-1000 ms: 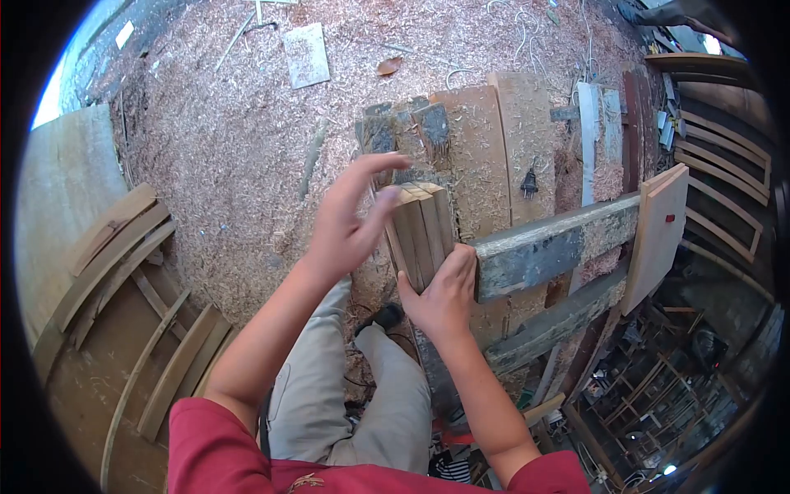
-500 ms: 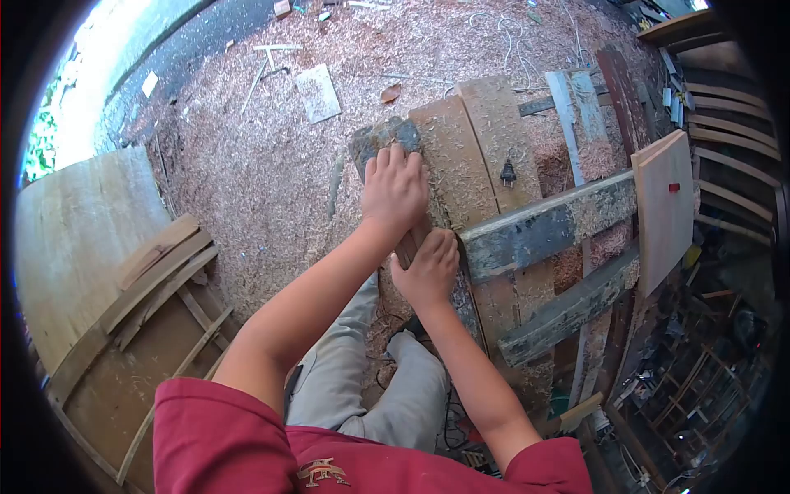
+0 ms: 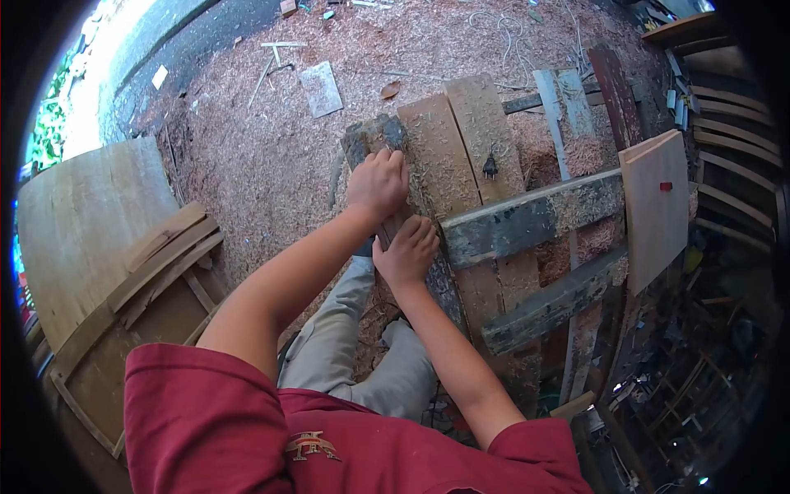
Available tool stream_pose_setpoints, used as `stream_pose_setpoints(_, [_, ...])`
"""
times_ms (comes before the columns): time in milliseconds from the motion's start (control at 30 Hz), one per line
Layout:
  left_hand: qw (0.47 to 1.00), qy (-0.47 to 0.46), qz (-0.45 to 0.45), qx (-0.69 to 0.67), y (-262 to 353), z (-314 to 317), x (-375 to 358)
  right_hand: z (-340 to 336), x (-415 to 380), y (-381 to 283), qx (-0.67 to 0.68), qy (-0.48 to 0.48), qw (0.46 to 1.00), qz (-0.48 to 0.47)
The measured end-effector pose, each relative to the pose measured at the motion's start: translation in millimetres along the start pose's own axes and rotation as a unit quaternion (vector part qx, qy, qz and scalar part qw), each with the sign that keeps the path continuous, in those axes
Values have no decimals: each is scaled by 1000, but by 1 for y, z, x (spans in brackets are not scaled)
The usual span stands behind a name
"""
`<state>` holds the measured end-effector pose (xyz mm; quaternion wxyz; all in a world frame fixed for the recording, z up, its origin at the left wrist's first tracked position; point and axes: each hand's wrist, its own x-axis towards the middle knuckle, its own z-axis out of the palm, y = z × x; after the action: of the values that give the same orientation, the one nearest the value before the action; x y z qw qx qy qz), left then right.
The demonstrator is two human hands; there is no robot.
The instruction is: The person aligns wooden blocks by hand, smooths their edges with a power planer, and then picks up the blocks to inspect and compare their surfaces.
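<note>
a: what are the fingers of the left hand (image 3: pixel 377 183) doing?
b: curled down together, pressing on the far end of a narrow wood piece (image 3: pixel 393 226) that lies on the desk (image 3: pixel 448 156).
a: and the right hand (image 3: pixel 406 253)?
b: its fingers lie flat and close together on the near end of the same piece, just left of the dark crossbeam (image 3: pixel 527 221). i cannot tell if they wrap around it.
a: where is the piece itself?
b: between both hands, mostly covered, at the desk's left edge.
a: beyond that?
b: a black plug (image 3: pixel 490 167) sits on the planks to the right, a pale board (image 3: pixel 656 210) leans further right, and curved slats (image 3: pixel 156 259) lie on the sawdust floor (image 3: pixel 247 148) to the left.
</note>
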<state>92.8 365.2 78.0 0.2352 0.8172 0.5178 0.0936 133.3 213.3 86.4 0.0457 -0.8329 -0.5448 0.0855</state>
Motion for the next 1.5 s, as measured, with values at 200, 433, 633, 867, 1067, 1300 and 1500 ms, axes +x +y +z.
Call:
stream_pose_setpoints(200, [1000,-11,10,-1,-2,-1,0,1,-2,-1,25,-4,1000,-1])
stream_pose_setpoints(433, [1000,-10,6,-7,-1,-4,1,0,0,-3,16,11,1000,-7])
stream_pose_setpoints(633, [1000,-16,2,-8,-2,-3,1,2,0,-1,16,15,1000,-15])
stream_pose_setpoints(867, [1000,-23,-12,-15,-4,1,1,2,0,-2,8,31,999,-18])
stream_pose_setpoints(1067, [1000,-10,-8,-14,-3,2,1,4,-1,-2,13,18,1000,-8])
stream_pose_setpoints(1300, [1000,-15,-15,-9,-2,0,0,2,-2,-2,7,13,1000,-1])
stream_pose_setpoints(1500, [999,-14,-28,-23,-3,1,-1,3,-2,-2,5,23,1000,1])
